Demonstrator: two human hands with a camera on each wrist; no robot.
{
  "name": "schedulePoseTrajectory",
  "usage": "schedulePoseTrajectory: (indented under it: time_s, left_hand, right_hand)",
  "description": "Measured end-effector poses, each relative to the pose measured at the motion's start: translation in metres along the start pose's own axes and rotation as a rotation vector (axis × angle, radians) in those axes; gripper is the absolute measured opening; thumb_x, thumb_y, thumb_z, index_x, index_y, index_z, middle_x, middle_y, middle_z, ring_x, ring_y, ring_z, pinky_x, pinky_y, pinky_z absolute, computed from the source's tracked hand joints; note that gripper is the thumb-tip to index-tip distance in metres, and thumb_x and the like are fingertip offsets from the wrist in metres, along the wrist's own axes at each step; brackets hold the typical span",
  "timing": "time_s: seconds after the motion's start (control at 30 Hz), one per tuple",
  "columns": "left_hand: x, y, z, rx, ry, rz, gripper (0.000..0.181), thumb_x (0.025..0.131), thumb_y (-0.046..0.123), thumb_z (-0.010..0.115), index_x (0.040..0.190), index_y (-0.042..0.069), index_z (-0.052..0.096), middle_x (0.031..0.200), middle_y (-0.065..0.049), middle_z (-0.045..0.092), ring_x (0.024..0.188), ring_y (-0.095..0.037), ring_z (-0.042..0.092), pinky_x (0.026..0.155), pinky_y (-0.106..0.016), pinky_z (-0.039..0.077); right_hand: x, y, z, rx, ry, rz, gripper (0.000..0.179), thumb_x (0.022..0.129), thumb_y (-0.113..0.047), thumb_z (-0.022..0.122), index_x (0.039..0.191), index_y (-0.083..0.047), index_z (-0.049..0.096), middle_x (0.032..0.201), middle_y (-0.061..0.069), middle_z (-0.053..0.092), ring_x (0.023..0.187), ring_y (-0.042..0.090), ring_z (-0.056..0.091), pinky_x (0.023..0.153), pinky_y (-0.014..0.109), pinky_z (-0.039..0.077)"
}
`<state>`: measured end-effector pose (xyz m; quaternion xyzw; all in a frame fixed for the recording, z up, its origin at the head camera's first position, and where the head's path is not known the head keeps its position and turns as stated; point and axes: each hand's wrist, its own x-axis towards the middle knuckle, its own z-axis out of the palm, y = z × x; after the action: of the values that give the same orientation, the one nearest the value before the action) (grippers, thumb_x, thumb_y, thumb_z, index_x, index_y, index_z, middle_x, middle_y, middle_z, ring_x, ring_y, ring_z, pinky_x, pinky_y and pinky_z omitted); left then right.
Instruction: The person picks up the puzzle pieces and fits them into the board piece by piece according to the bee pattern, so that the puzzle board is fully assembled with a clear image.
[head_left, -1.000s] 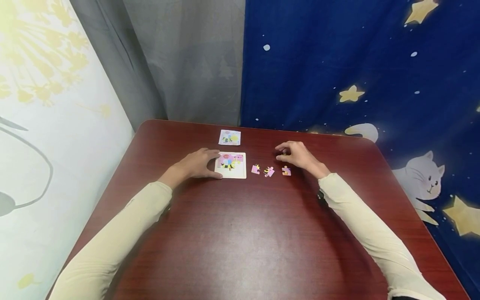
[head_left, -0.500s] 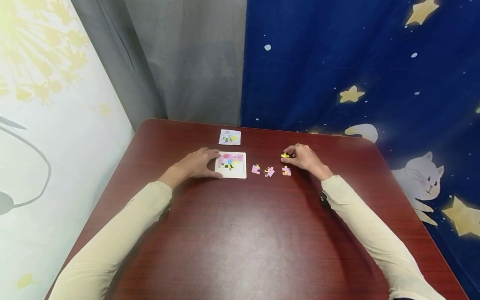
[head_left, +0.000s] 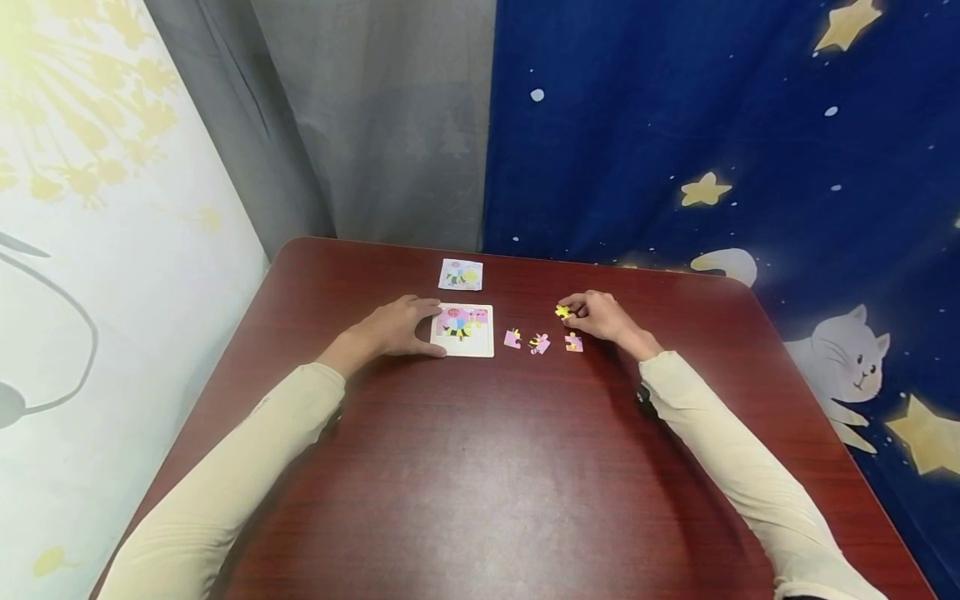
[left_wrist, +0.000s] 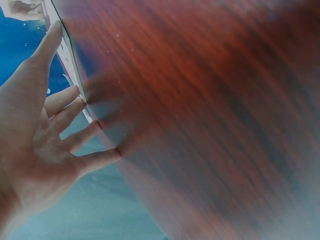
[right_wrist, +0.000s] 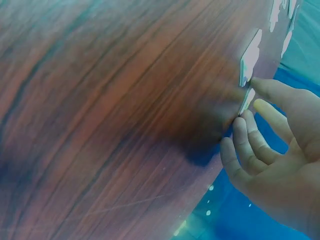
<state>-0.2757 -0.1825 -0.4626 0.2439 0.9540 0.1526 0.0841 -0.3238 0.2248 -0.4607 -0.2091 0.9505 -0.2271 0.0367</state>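
Note:
My left hand lies at the left side of a white-framed puzzle board, thumb and fingers spread along its edge. Fairly straight fingers touch the board and table in the left wrist view. Part of a pink bee picture fills the board's upper portion; white shows below. At the right, thumb and fingertips of my right hand pinch a yellow puzzle piece, low at the tabletop. Three loose pieces lie between board and hand: a pink one, a pink-and-yellow one and a purple-and-yellow one.
Behind the board lies a small picture card with a bee design. Everything stands on a dark red wooden table. A grey curtain and a blue starry curtain hang beyond its far edge.
My right hand has closed its fingertips on the yellow piece, which has shifted slightly left and turned. My left hand and the board have stayed put.

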Motion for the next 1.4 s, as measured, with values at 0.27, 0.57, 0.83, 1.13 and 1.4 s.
schedulePoseTrajectory:
  time_s: [0.27,0.57,0.83,1.13,1.4]
  left_hand:
    - [0.002,-0.001,0.001,0.010,0.000,0.002,0.097,0.081,0.068,0.078,0.155,0.013,0.051,0.163,-0.007,0.042,0.148,-0.033,0.037,0.115,-0.057,0.039]
    - [0.001,-0.001,0.000,0.015,-0.011,-0.003,0.097,0.081,0.068,0.079,0.155,0.012,0.050,0.163,-0.008,0.042,0.149,-0.033,0.036,0.116,-0.057,0.037]
    - [0.001,0.000,0.000,0.011,-0.010,-0.004,0.097,0.081,0.067,0.079,0.155,0.012,0.050,0.164,-0.008,0.041,0.149,-0.034,0.036,0.116,-0.057,0.037]
    - [0.002,0.000,0.000,0.010,-0.007,-0.011,0.097,0.081,0.067,0.079,0.156,0.013,0.050,0.164,-0.007,0.040,0.149,-0.033,0.035,0.117,-0.056,0.036]
    - [0.001,0.001,-0.001,0.009,-0.007,-0.009,0.097,0.081,0.067,0.080,0.155,0.013,0.050,0.163,-0.008,0.042,0.149,-0.032,0.037,0.117,-0.055,0.036]
  right_hand:
    - [0.004,-0.002,0.006,0.031,0.023,-0.074,0.039,0.089,-0.004,0.079,0.127,0.001,0.072,0.108,0.020,0.072,0.098,0.032,0.071,0.092,0.047,0.054]
    - [0.006,-0.003,0.007,0.016,0.012,-0.148,0.030,0.091,-0.006,0.079,0.120,0.000,0.076,0.100,0.017,0.072,0.095,0.030,0.068,0.087,0.046,0.054]
    - [0.010,-0.010,0.012,-0.018,0.005,-0.209,0.027,0.093,-0.011,0.079,0.120,-0.004,0.078,0.096,0.011,0.070,0.093,0.026,0.062,0.082,0.040,0.051]
    - [0.019,-0.032,0.016,0.033,-0.018,-0.253,0.027,0.094,-0.012,0.079,0.120,-0.004,0.078,0.104,0.012,0.071,0.096,0.025,0.063,0.085,0.041,0.056]
    - [0.028,-0.049,0.024,0.019,-0.024,-0.293,0.026,0.094,-0.015,0.079,0.118,-0.006,0.079,0.100,0.008,0.071,0.096,0.023,0.062,0.083,0.037,0.053]
